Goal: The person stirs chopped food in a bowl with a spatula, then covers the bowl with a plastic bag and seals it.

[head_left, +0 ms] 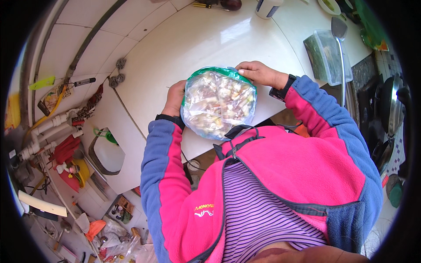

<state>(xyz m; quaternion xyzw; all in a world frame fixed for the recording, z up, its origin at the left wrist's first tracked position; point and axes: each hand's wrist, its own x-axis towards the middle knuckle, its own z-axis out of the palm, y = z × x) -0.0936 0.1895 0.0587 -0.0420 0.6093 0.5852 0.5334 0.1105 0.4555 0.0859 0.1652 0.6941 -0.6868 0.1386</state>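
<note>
Before me, near the front edge of the white countertop [158, 62], is a round container [219, 102] full of chopped, pale food pieces. Clear, wrinkled plastic covers its top, and a green band runs along its far rim. My left hand [175, 97] grips the container's left side, its fingertips hidden behind the wall. At the far right rim, my right hand [261, 73] holds the green edge, with the thumb on top and the other fingers curled. I cannot tell whether the container rests fully on the counter.
To the right, a spatula [340, 49] lies across a clear plastic box [329, 56]; beyond stands a lidded pan [391, 105]. A white bottle [268, 8] and a yellow-handled screwdriver [207, 6] are at the back. Left are steel-wool scrubbers [116, 79], a sink [107, 153] and white pipes [42, 131].
</note>
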